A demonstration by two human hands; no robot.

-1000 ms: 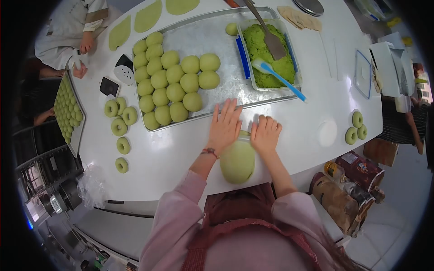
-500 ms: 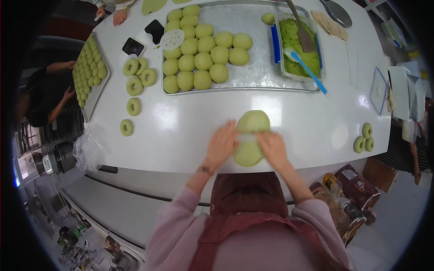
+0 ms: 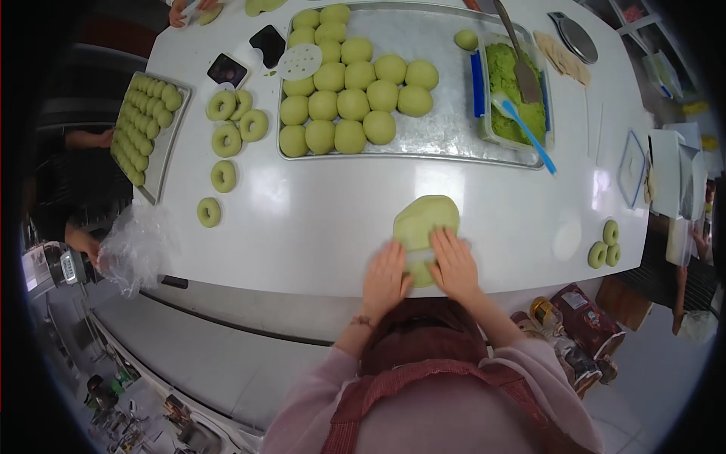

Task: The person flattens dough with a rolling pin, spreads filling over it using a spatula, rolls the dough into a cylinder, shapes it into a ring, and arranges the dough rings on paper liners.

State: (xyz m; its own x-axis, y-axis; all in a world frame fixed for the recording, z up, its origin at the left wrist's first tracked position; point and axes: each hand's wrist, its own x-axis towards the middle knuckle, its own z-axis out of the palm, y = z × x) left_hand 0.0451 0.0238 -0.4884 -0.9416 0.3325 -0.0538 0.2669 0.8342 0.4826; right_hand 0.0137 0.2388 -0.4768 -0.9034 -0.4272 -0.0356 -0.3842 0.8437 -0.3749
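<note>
A flattened sheet of green dough (image 3: pixel 426 219) lies on the white table near its front edge. A short pale rolling pin (image 3: pixel 418 256) crosses the dough, blurred and partly hidden by my hands. My left hand (image 3: pixel 386 277) rests over the pin's left end, fingers stretched forward. Over the right end lies my right hand (image 3: pixel 454 266), also with its fingers straight, the fingertips on or just above the dough. Neither hand is wrapped round the pin.
Behind the dough stands a metal tray (image 3: pixel 454 129) with several green dough balls (image 3: pixel 352 104) and a tub of green filling (image 3: pixel 495 140). Dough rings (image 3: pixel 223 175) lie to the left. At far left, another person's hand (image 3: pixel 83 242) touches a plastic bag (image 3: pixel 136 250).
Both my hands and the rolling pin have moved toward the table's front edge; more dough shows beyond the pin. At left, a person's hand has come to the plastic bag, which has lifted.
</note>
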